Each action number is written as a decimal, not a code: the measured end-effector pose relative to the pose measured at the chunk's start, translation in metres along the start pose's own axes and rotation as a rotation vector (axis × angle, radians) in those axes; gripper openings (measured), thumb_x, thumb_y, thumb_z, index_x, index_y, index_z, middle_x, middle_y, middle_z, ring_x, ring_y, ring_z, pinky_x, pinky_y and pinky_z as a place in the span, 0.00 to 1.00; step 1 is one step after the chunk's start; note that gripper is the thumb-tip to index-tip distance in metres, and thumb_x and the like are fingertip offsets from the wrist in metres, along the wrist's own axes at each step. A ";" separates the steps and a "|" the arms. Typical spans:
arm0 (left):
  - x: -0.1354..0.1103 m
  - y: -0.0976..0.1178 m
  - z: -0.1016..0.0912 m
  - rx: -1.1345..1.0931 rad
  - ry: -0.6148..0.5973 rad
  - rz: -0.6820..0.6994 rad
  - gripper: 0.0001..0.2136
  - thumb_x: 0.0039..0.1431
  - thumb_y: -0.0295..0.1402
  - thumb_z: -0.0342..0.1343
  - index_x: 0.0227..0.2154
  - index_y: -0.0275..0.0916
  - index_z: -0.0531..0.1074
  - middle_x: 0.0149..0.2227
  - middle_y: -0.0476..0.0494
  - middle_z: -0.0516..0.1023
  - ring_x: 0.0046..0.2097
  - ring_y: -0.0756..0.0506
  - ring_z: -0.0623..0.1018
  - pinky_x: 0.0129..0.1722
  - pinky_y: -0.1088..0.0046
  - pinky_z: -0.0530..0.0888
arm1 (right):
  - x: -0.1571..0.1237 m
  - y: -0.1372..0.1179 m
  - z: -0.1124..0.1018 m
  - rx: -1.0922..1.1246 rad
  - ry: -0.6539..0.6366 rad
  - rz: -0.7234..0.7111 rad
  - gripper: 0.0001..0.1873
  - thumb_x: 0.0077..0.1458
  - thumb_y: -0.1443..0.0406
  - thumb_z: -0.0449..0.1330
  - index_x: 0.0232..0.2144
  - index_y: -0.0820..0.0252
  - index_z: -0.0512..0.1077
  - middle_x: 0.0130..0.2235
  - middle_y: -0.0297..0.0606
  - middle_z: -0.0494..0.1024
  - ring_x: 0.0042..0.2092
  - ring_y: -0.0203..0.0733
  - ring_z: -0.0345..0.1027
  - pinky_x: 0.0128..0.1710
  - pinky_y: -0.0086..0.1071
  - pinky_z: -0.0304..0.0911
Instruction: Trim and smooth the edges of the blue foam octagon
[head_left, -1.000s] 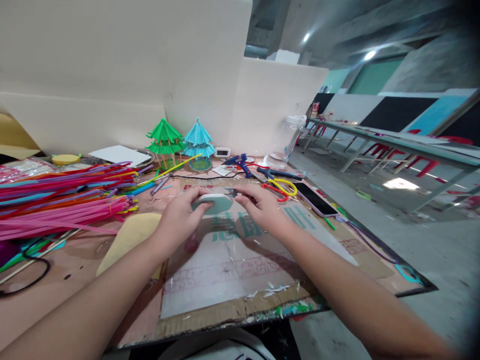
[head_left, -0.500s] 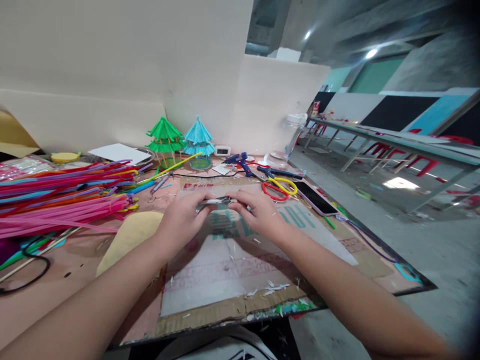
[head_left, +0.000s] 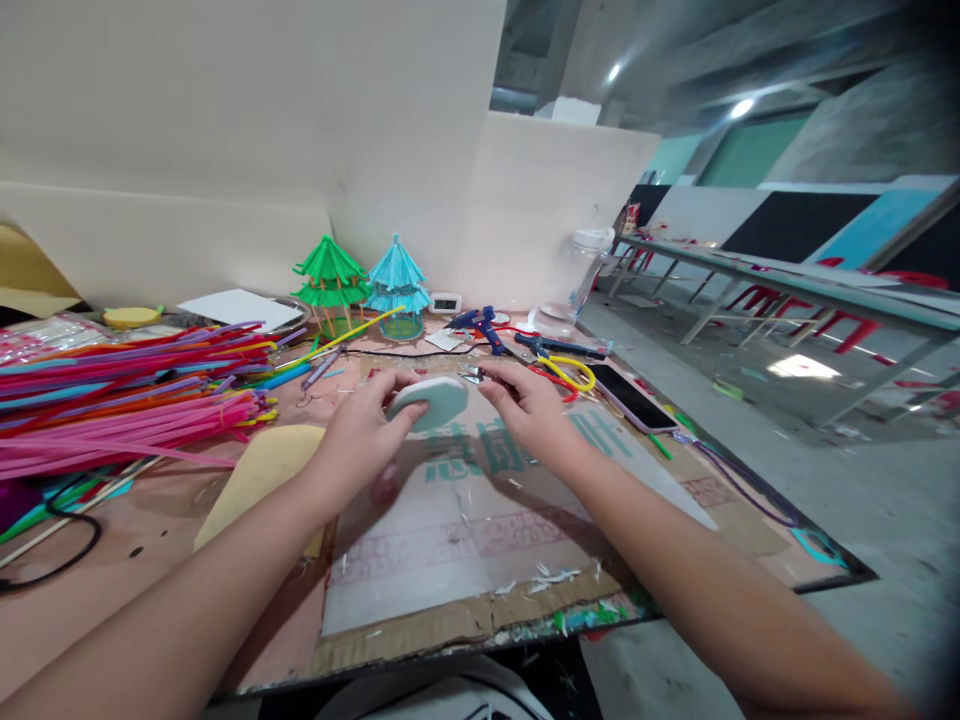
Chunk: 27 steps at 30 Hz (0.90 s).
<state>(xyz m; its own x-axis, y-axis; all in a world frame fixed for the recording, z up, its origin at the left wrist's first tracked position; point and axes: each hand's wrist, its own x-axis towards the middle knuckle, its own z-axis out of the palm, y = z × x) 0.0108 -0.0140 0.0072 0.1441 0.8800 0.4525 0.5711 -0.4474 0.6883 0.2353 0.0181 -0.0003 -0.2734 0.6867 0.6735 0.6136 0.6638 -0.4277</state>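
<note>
My left hand [head_left: 358, 430] is closed round a pale green foam piece [head_left: 429, 402] with cut corners, tilted so its face shows, held just above the white sheet [head_left: 450, 530] on the table. My right hand [head_left: 529, 410] is pinched on a small dark metal tool [head_left: 472, 375] whose tip sits at the foam piece's upper right edge. Both forearms reach in from the bottom of the view.
A big pile of coloured straws [head_left: 127, 395] lies at left. Green [head_left: 330, 280] and blue [head_left: 397, 285] straw pagodas stand at the back. A blue glue gun [head_left: 480, 325], red and yellow scissors [head_left: 562, 375], a phone [head_left: 630, 398] and a clear jar [head_left: 581, 275] lie at right. Table edge runs at right.
The foam piece, edge-on half a second ago, has been tilted back so its face shows. My right hand with the tool has risen slightly toward the piece's upper right edge.
</note>
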 end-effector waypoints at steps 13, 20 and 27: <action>0.002 0.002 0.001 -0.203 -0.011 -0.043 0.10 0.57 0.36 0.56 0.39 0.37 0.71 0.38 0.45 0.78 0.36 0.46 0.76 0.34 0.72 0.72 | -0.002 -0.007 0.000 0.014 -0.079 0.027 0.16 0.62 0.58 0.55 0.46 0.59 0.76 0.38 0.41 0.81 0.37 0.43 0.73 0.35 0.34 0.65; 0.002 -0.002 0.004 -0.278 -0.061 -0.059 0.12 0.56 0.38 0.58 0.40 0.37 0.73 0.38 0.44 0.78 0.36 0.45 0.76 0.35 0.71 0.71 | -0.001 -0.012 0.002 0.051 -0.132 0.093 0.08 0.57 0.62 0.60 0.36 0.60 0.75 0.30 0.36 0.77 0.30 0.38 0.68 0.30 0.30 0.59; 0.003 -0.007 0.002 -0.114 -0.045 -0.008 0.09 0.59 0.34 0.56 0.39 0.38 0.76 0.35 0.47 0.80 0.35 0.46 0.75 0.33 0.73 0.68 | 0.000 -0.013 -0.002 0.076 -0.105 0.010 0.16 0.62 0.59 0.56 0.48 0.58 0.73 0.43 0.41 0.80 0.39 0.42 0.72 0.37 0.34 0.64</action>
<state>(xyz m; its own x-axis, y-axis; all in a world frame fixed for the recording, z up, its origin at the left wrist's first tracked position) 0.0089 -0.0084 0.0025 0.1773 0.8885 0.4231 0.4774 -0.4536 0.7525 0.2290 0.0086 0.0064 -0.3460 0.7177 0.6043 0.5596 0.6749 -0.4811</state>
